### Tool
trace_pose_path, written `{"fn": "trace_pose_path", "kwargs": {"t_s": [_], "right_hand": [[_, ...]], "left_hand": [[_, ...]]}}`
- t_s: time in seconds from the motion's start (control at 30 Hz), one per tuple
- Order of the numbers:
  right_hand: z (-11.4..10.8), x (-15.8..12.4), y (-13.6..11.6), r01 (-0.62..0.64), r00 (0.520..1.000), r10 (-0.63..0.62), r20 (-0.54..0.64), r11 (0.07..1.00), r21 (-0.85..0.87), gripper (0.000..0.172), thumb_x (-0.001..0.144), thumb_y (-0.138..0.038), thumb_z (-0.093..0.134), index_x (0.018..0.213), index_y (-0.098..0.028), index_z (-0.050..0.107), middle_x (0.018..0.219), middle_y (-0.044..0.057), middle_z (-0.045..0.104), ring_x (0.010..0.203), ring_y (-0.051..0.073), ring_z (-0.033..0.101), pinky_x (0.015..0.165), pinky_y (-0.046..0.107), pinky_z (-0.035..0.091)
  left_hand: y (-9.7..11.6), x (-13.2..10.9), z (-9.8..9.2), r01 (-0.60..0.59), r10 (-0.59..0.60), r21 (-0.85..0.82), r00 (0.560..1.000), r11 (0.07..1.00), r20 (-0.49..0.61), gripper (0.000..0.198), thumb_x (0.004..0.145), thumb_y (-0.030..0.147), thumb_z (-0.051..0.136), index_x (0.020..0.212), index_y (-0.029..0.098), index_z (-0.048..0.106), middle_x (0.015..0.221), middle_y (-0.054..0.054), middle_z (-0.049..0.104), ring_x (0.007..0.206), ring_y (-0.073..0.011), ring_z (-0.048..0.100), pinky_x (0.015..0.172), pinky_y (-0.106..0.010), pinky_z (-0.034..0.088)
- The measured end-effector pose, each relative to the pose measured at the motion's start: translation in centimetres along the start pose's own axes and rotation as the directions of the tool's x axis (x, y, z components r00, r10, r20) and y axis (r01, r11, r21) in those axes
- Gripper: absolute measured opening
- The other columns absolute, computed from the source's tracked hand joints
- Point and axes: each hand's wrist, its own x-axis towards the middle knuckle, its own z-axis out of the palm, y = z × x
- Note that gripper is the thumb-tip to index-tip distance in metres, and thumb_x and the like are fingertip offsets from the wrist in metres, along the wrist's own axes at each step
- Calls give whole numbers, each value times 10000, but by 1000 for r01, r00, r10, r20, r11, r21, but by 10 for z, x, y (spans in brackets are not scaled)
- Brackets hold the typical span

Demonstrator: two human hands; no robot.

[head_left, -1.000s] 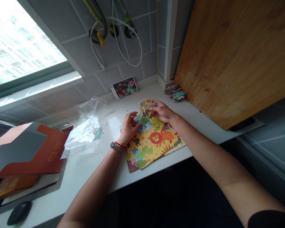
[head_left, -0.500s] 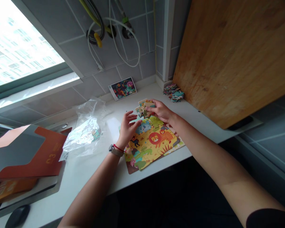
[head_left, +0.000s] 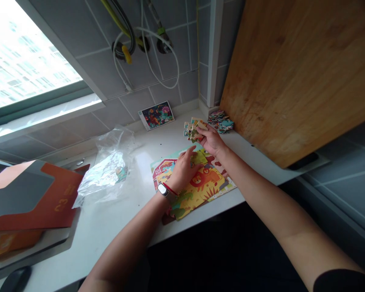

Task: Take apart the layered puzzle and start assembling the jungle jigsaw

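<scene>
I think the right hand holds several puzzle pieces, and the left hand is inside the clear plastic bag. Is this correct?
Not quite: the left hand is over the lion puzzle, outside the clear plastic bag, as the head view shows. The right hand does hold several puzzle pieces.

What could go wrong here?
1. The puzzle pieces bunched in the right hand could slip out.
2. Dropped ones might mix with the pile of pieces close by.
3. The left hand is over the partly assembled puzzle, so a brush might shift it.
</scene>
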Motion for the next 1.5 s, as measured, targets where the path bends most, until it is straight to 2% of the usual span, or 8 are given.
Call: {"fn": "trace_pose_path", "kwargs": {"t_s": [0.3, 0.5, 0.67, 0.83, 1.0, 1.1, 1.23, 1.5], "right_hand": [[4, -5, -10, 19, 1000, -19, 10, 999, -43, 275, 803, -204, 788, 1011, -265, 618, 987, -8, 785, 873, 181, 741, 653, 281, 642], [8, -12, -10, -53, 988, 65, 141, 995, -83, 326, 773, -156, 809, 1034, -252, 640, 971, -10, 794, 834, 168, 751, 633, 257, 638], [13, -20, 2, -154, 954, 184, 239, 978, -138, 371, 752, -113, 831, 1055, -211, 640, 941, 9, 797, 757, 156, 756, 650, 254, 646], [18, -28, 8, -245, 919, 303, 251, 940, -237, 408, 766, -139, 853, 1084, -201, 605, 965, 38, 796, 727, 162, 761, 574, 234, 632], [16, -25, 8, -235, 944, 283, 168, 937, -258, 437, 762, -161, 866, 1073, -229, 566, 919, 12, 785, 681, 154, 750, 524, 219, 613], [13, -22, 8, -251, 947, 291, 140, 936, -245, 464, 760, -143, 862, 1101, -247, 566, 891, -9, 772, 630, 133, 725, 496, 198, 585], [9, -19, 10, -242, 945, 278, 173, 949, -203, 443, 768, -140, 845, 1141, -232, 624, 939, 15, 783, 672, 138, 727, 553, 223, 607], [7, -17, 9, -255, 936, 283, 210, 955, -152, 234, 790, -134, 821, 988, -173, 703, 931, 60, 808, 694, 150, 726, 597, 238, 615]], "left_hand": [[-13, 4, -15, 89, -107, -148, 988, 985, -115, 510, 1022, 322, 597, 1519, 251, 512, 1027, -97, 810, 917, -258, 765, 849, -378, 568], [-40, 15, -26, 175, -357, -481, 879, 859, -317, 570, 953, 405, 665, 1475, 196, 574, 858, -39, 798, 715, -169, 711, 697, -291, 573], [-50, 18, -31, 171, -436, -677, 867, 716, -242, 709, 858, 533, 742, 1453, 180, 587, 852, -25, 787, 553, -95, 619, 519, -227, 542], [-50, 17, -38, 228, -456, -734, 881, 640, -125, 784, 846, 567, 761, 1488, 178, 532, 824, -17, 761, 624, -132, 715, 591, -260, 614], [-55, 8, -71, 334, -424, -513, 903, 791, -67, 652, 902, 606, 691, 1394, 190, 592, 900, -96, 789, 674, -187, 744, 532, -248, 569], [-60, 0, -86, 343, -320, -296, 939, 892, 123, 552, 849, 579, 759, 1248, 205, 681, 977, -111, 788, 713, -203, 740, 558, -269, 570], [-57, -6, -82, 239, -167, -235, 942, 942, 291, 800, 766, 498, 854, 1456, 270, 519, 1220, -113, 721, 944, -240, 740, 767, -338, 608], [-23, -16, -49, 88, -121, 254, 986, 963, 116, 919, 696, 586, 873, 1456, 205, 525, 1215, -173, 625, 1120, -396, 609, 979, -550, 508]]}}
